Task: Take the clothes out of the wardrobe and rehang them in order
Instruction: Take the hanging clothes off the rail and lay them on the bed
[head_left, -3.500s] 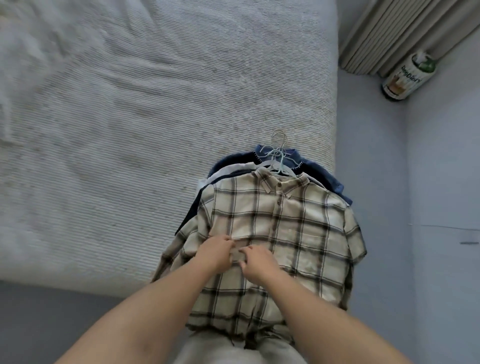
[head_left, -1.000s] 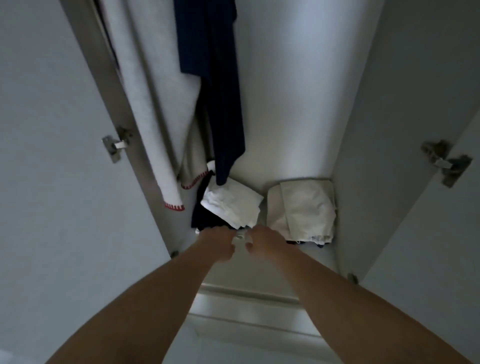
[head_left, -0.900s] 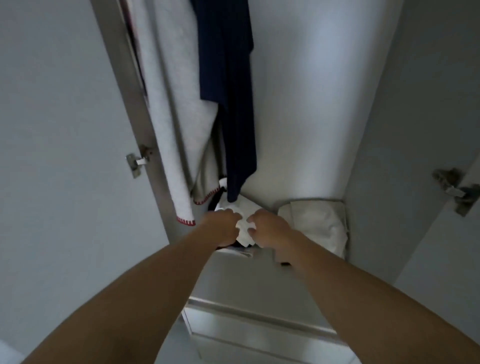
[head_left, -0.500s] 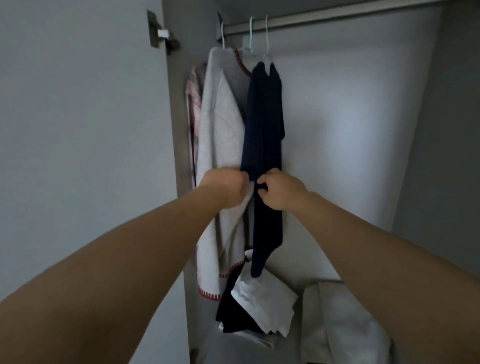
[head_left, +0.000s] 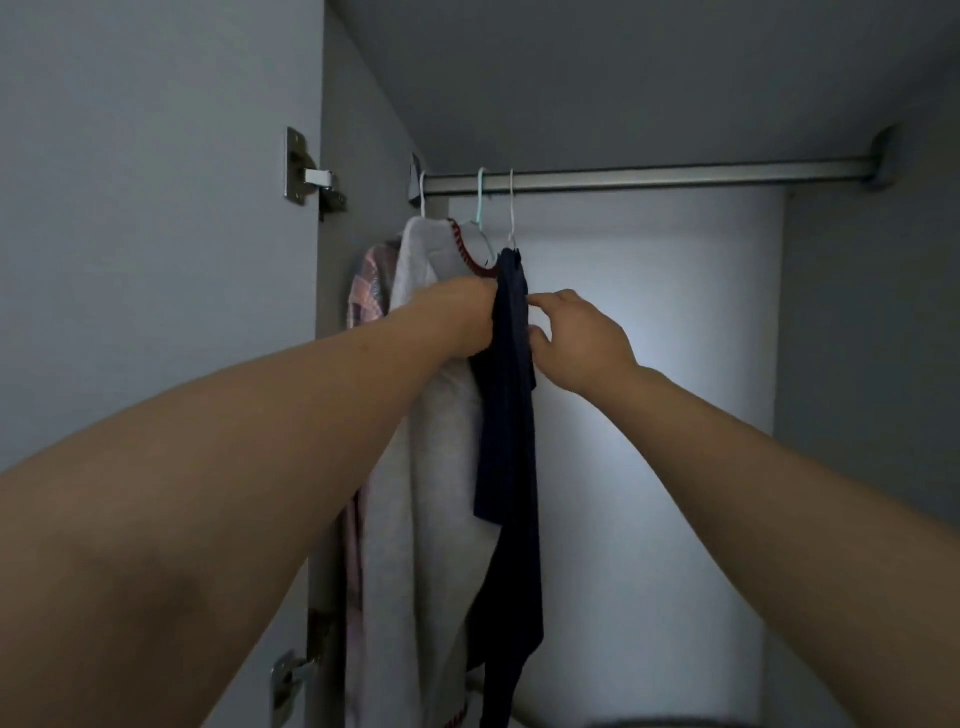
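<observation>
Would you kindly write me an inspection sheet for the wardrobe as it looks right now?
Surface: the metal rail runs across the top of the wardrobe; its right stretch is bare.
Job's things: three garments hang at the rail's left end: a pink plaid shirt, a grey garment with red trim and a navy garment.
Clutter: nothing seen.
Grippers: the left hand is against the navy garment's left edge, its fingers hidden; the right hand reaches to its right edge, fingers loosely bent.
Cables: nothing seen.
Surroundings: the open door with a hinge on the left; pale back wall.
</observation>
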